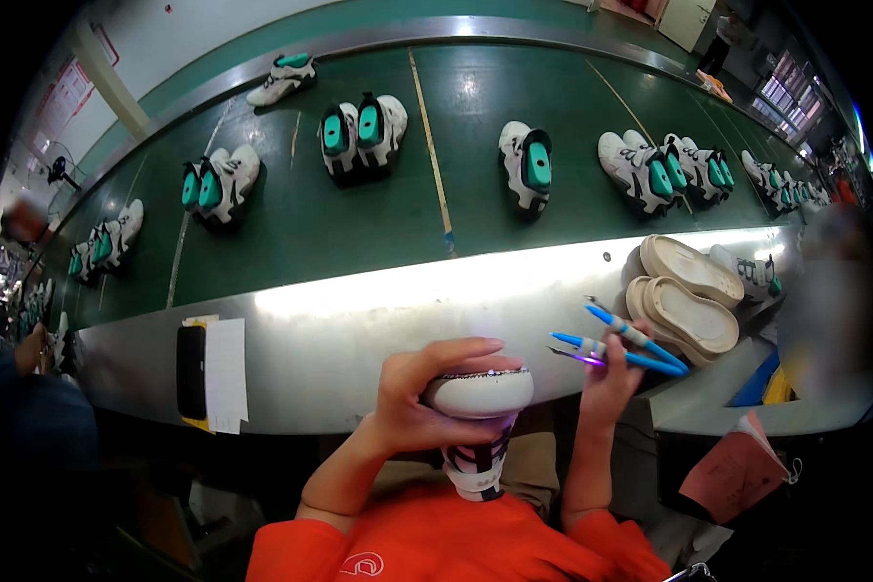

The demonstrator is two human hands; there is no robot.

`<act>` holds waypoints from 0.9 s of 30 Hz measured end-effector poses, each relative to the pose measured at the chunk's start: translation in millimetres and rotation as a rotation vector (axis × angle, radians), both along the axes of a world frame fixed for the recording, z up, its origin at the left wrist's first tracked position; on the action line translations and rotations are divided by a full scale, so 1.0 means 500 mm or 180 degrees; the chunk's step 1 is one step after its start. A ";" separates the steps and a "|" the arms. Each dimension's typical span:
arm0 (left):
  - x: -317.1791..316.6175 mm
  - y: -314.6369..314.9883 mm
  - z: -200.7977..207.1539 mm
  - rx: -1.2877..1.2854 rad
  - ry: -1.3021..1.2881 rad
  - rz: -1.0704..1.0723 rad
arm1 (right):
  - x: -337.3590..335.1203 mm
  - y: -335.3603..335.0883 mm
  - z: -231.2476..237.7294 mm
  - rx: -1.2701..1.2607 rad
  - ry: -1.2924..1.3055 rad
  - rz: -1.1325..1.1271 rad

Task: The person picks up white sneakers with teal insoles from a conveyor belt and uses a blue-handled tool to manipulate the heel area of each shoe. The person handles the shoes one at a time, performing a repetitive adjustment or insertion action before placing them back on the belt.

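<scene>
At lower centre, the left hand (398,396) grips one white shoe (480,396); the right hand (609,380) clasps two blue pen-like tools (652,363).

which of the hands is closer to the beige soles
Right: the right hand, holding blue pen-like tools, is just left of the soles. The left hand, gripping a shoe, is farther left of them.

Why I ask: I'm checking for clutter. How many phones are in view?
1: the black phone, toward the left of the metal bench, beside the white paper. Dark edges could hide more.
</scene>
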State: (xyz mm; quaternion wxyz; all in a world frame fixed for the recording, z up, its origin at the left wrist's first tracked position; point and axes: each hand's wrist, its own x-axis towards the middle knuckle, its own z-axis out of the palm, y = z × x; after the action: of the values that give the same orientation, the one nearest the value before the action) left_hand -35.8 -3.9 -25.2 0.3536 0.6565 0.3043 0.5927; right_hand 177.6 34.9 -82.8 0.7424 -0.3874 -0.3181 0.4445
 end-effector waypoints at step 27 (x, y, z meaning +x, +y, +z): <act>-0.011 0.001 0.013 0.0283 0.0780 0.0125 | -0.066 -0.181 0.156 0.1723 -0.0527 0.0086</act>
State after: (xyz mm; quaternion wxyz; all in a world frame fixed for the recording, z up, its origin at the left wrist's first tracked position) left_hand -41.2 -3.4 -18.6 0.2726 0.7330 0.3315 0.5278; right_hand 144.5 -55.8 -4.8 0.7844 -0.2057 -0.4899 0.3200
